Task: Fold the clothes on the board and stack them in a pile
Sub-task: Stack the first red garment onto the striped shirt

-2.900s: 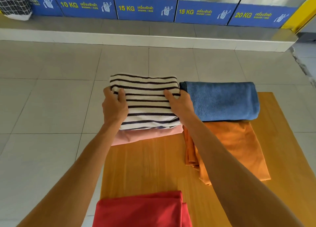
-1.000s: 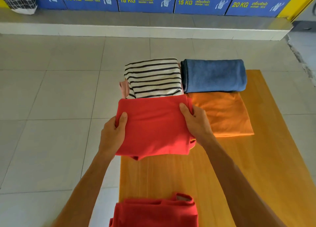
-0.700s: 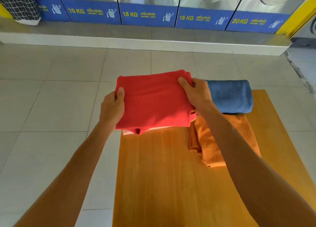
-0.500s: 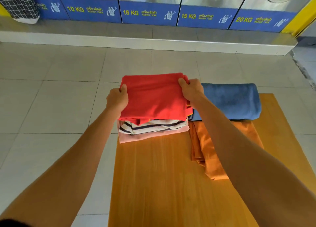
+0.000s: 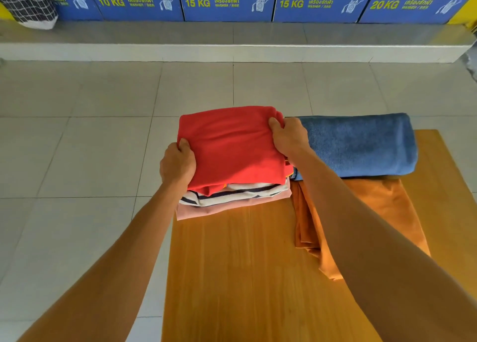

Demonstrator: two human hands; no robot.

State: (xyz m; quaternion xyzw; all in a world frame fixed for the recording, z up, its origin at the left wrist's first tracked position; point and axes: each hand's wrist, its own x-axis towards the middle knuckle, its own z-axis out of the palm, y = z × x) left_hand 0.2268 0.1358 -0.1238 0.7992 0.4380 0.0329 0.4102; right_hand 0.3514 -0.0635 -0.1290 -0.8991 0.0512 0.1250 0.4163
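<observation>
A folded red garment (image 5: pixel 232 148) lies on top of a pile at the far left end of the wooden board (image 5: pixel 237 277). Under it show the edges of a striped black-and-white garment (image 5: pixel 232 193) and a pink one (image 5: pixel 227 207). My left hand (image 5: pixel 178 163) grips the red garment's left edge, and my right hand (image 5: pixel 287 135) grips its far right corner. To the right of the pile sits a folded blue towel (image 5: pixel 361 145), and in front of that lies a folded orange garment (image 5: pixel 382 212), partly hidden by my right arm.
The board rests on a light tiled floor (image 5: pixel 77 148). A raised ledge (image 5: pixel 232 47) runs along the back, with blue washing machine panels (image 5: pixel 227 2) above it. A black checked bag (image 5: pixel 28 3) sits on the ledge at the far left.
Both hands lifted the folded red garment from the near part of the board, carried it forward and lowered it onto the striped garment. The second red garment at the near edge has left the view.
</observation>
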